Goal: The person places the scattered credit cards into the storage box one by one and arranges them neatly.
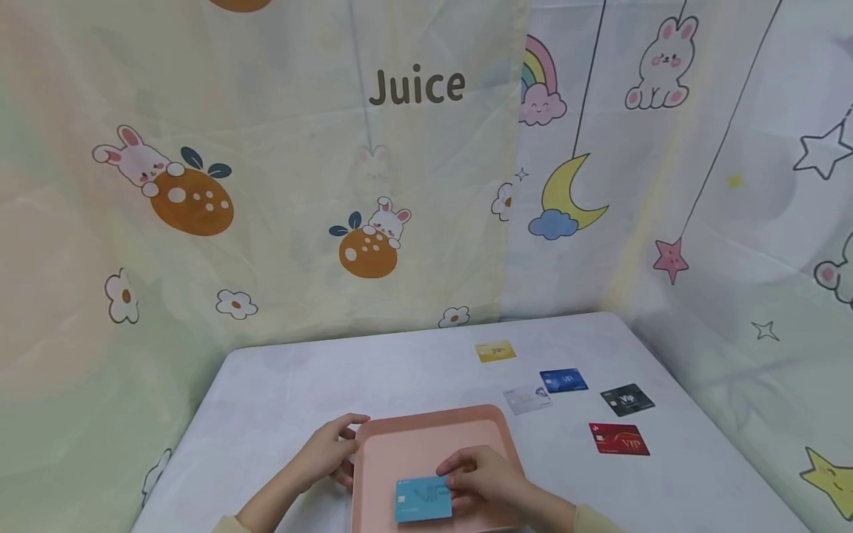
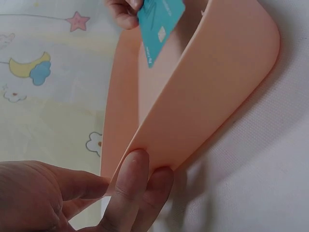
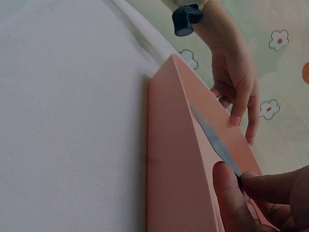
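The right hand [image 1: 483,477] pinches the blue card [image 1: 420,500] by one end — its long way points left — over the pink tray [image 1: 426,443] the left hand [image 1: 325,451] grips.

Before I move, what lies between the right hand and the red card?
The pink tray's right rim, then bare tabletop, as the head view shows.

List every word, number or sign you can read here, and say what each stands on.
"Juice": the backdrop curtain.
"VIP", last letter partly covered: the light-blue card in the right hand.
"VIP": the red card.
"Vip": the black card.
Too small or blurred: lettering on the dark-blue card, gold card and silver card, plus all fine print.
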`<state>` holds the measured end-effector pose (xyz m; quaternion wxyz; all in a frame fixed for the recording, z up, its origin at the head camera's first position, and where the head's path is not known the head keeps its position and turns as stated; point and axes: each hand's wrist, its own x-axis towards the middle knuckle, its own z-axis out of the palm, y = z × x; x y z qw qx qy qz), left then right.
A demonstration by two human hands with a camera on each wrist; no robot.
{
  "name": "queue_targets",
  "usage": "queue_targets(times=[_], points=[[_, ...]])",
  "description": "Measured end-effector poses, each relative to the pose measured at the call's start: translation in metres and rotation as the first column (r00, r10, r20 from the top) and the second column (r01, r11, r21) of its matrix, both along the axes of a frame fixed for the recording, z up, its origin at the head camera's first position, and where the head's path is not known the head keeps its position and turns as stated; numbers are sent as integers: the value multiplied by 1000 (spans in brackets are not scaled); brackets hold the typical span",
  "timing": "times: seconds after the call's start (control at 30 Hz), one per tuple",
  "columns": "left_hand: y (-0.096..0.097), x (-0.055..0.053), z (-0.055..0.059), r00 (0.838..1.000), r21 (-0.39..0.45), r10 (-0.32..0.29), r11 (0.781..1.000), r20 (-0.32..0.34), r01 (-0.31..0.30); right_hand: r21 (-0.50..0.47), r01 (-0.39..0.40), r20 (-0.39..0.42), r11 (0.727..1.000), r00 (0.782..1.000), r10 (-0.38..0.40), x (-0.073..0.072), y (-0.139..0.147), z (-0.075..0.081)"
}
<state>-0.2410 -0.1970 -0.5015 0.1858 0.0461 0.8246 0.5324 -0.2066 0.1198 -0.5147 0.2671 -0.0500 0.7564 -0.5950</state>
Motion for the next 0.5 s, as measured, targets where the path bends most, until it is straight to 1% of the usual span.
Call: queue_targets(times=[0.23, 0.5], points=[[1, 0, 0, 1000, -5, 11, 1000, 6, -11, -20, 6, 32, 1000, 999, -6, 3, -13, -2], [1, -2, -1, 1000, -12, 11, 1000, 15, -10, -27, 13, 63, 1000, 998, -11, 10, -26, -8]])
